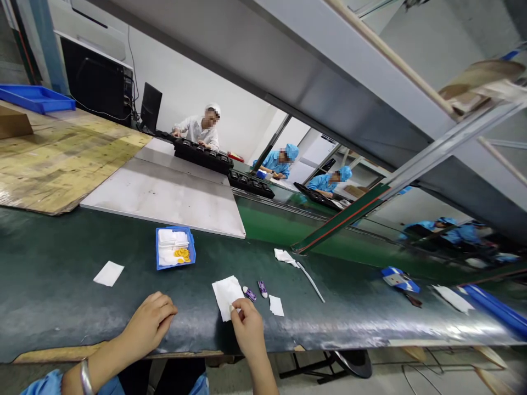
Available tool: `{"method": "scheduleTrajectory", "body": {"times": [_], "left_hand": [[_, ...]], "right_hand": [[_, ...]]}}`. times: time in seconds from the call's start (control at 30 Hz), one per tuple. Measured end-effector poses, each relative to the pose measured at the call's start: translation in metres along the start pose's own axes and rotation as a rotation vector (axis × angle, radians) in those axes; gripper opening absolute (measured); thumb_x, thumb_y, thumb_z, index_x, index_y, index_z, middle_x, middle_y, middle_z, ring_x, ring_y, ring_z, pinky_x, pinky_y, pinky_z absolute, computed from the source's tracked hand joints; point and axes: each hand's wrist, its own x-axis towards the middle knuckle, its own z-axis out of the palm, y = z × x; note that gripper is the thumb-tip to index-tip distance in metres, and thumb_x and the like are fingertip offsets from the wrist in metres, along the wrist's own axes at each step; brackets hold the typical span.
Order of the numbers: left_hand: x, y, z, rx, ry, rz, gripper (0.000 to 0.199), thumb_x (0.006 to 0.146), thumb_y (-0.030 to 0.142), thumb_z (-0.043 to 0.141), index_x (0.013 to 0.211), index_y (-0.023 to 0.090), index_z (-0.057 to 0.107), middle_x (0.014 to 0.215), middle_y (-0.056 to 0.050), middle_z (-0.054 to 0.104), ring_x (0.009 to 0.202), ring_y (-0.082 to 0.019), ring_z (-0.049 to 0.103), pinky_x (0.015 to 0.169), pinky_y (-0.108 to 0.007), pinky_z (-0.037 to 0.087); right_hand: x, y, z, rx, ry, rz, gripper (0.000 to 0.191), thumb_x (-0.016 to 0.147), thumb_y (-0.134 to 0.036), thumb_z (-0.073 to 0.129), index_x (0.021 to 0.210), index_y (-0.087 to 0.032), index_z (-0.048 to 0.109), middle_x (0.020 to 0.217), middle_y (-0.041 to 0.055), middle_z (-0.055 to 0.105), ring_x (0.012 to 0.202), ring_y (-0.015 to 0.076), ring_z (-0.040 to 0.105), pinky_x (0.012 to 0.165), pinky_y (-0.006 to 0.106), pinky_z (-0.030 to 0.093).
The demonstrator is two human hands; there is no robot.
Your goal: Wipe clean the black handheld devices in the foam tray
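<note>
White sheets [227, 293] pinched by right hand [250, 329], fingers closed; left hand [149, 322] loosely curled, empty.

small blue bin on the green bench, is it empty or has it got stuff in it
Not empty: the blue bin holds stacked white sheets with yellow round pieces lying on them.

White paper pieces [226, 294] lie under 1 hand [248, 328].

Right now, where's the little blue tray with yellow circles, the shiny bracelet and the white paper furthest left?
Blue tray [192, 247]: head view, on its right wall.
Shiny bracelet [85, 376]: head view, on its band.
White paper [108, 274]: head view, its middle.
</note>
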Motion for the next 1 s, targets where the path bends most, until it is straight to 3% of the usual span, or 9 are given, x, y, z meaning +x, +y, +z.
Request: {"method": "scheduleTrajectory", "body": {"times": [0.13,0.3,0.4,0.5,0.6,0.7,0.83,1.0], "left_hand": [[0.003,0.001,0.005,-0.044,0.009,-0.037,0.021,0.095,0.015,0.048,0.101,0.022,0.067,0.094,-0.004,0.067,0.088,-0.020,0.059,0.081,-0.036,0.048],[0.003,0.004,0.004,-0.045,0.035,-0.055,0.026,0.094,0.012,0.047,0.108,0.023,0.066,0.099,-0.005,0.066,0.093,-0.020,0.059,0.085,-0.036,0.049],[0.003,0.006,-0.001,0.036,-0.020,-0.031,0.028,0.095,0.011,0.045,0.107,0.022,0.067,0.102,-0.006,0.065,0.095,-0.021,0.057,0.084,-0.036,0.049],[0.006,0.006,-0.006,0.119,-0.058,-0.013,0.027,0.093,0.011,0.048,0.105,0.023,0.069,0.110,-0.008,0.063,0.100,-0.024,0.054,0.087,-0.041,0.048],[0.010,0.007,-0.008,0.148,-0.084,0.007,0.026,0.088,0.013,0.056,0.106,0.026,0.070,0.126,-0.008,0.057,0.110,-0.028,0.050,0.093,-0.048,0.045],[0.012,0.007,-0.006,0.220,-0.126,0.038,0.027,0.086,0.019,0.063,0.110,0.028,0.069,0.138,-0.009,0.050,0.117,-0.032,0.046,0.097,-0.053,0.041],[0.007,0.006,-0.005,0.334,-0.113,0.008,0.028,0.088,0.024,0.061,0.115,0.026,0.067,0.129,-0.012,0.054,0.116,-0.033,0.046,0.097,-0.053,0.042],[-0.007,0.001,-0.009,0.448,-0.027,-0.017,0.025,0.088,0.023,0.060,0.112,0.020,0.068,0.124,-0.015,0.056,0.113,-0.033,0.047,0.096,-0.051,0.043]], "right_hand": [[-0.009,-0.031,0.017,0.057,-0.050,-0.078,0.012,0.085,-0.018,0.048,0.083,-0.020,0.060,0.086,0.0025,0.062,0.066,0.0136,0.057,0.064,0.024,0.043],[-0.036,-0.073,0.060,0.074,-0.145,-0.324,0.018,0.083,-0.010,0.045,0.087,-0.021,0.058,0.089,0.0040,0.061,0.081,0.0174,0.058,0.071,0.028,0.043],[-0.047,-0.086,0.077,0.000,-0.155,-0.424,0.018,0.082,-0.010,0.048,0.090,-0.021,0.060,0.093,0.0050,0.062,0.082,0.0192,0.058,0.073,0.031,0.044],[-0.052,-0.090,0.079,0.013,-0.157,-0.486,0.017,0.083,-0.014,0.054,0.096,-0.022,0.061,0.099,0.0059,0.064,0.088,0.0206,0.060,0.077,0.034,0.046],[-0.052,-0.083,0.071,0.072,-0.129,-0.511,0.016,0.086,-0.018,0.055,0.099,-0.022,0.062,0.101,0.0064,0.064,0.092,0.0207,0.061,0.080,0.035,0.049],[-0.055,-0.065,0.061,0.063,-0.011,-0.432,0.016,0.090,-0.018,0.053,0.101,-0.022,0.063,0.104,0.0075,0.064,0.095,0.0208,0.062,0.082,0.035,0.051],[-0.057,-0.031,0.045,-0.004,0.122,-0.278,0.015,0.093,-0.022,0.053,0.101,-0.023,0.065,0.106,0.0086,0.065,0.097,0.0217,0.063,0.083,0.034,0.052],[-0.039,-0.002,0.024,-0.110,0.147,-0.119,0.022,0.094,-0.031,0.049,0.098,-0.021,0.068,0.104,0.0094,0.066,0.092,0.0219,0.064,0.080,0.033,0.050]]}}
